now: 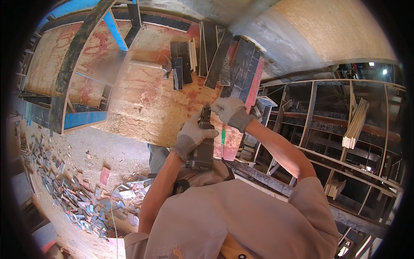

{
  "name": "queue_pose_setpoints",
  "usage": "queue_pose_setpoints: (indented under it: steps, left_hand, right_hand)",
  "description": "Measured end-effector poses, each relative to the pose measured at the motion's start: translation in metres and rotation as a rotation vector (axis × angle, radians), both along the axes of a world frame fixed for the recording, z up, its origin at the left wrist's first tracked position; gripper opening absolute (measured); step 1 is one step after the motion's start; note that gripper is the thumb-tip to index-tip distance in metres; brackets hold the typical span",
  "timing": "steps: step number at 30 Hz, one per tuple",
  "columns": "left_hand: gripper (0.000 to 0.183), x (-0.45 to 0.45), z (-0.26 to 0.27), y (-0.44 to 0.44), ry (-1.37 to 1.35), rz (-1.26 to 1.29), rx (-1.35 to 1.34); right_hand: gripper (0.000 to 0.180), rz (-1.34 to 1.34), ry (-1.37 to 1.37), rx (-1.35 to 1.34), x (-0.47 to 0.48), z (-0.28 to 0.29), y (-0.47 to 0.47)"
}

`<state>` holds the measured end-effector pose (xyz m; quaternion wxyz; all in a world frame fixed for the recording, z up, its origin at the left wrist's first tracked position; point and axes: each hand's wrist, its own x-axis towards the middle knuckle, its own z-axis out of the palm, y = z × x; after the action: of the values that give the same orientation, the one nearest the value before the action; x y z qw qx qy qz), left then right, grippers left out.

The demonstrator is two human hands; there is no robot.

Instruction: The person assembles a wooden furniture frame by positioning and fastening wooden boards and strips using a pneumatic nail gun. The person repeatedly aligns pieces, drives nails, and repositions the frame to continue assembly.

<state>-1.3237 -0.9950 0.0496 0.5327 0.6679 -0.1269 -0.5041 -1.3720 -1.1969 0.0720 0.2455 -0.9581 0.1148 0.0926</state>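
My left hand (193,133), in a pale knitted work glove, is closed around a dark power tool or nail gun (203,142) held close to my body. Its narrow nose points away from me. Beside that nose, my right hand (228,108) has its gloved fingers bent together; whether something small is between them cannot be told. A green-handled screwdriver (223,137) lies on the worn plywood worktop (145,106), just right of the tool. Farther off on the same top are a claw hammer (166,67) and several dark board strips (241,69).
At the left, a curved black-and-blue wooden frame (72,61) stands on the worktop. Offcuts (87,200) are heaped on the floor, where a thin hose (113,213) runs. On the right rises an open wooden rack (310,113) with bundled strips (355,124).
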Motion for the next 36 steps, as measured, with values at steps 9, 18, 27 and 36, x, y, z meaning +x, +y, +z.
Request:
queue_pose_setpoints:
  steps: [9, 18, 27, 36]
  left_hand:
    - [0.094, 0.002, 0.004, 0.004, 0.009, 0.021, 0.010]
    - [0.096, 0.004, 0.005, 0.006, 0.019, 0.020, 0.041]
    - [0.093, 0.008, 0.020, 0.004, 0.045, 0.025, 0.017]
    - [0.090, 0.004, 0.003, -0.004, 0.116, 0.037, -0.001]
  right_hand:
    - [0.023, -0.088, 0.113, 0.011, 0.005, 0.009, 0.003]
    - [0.019, -0.098, 0.078, 0.070, 0.006, 0.005, 0.003]
    - [0.024, -0.065, 0.104, -0.055, 0.012, 0.002, 0.008]
    - [0.025, 0.090, -0.162, -0.067, 0.006, -0.010, 0.008]
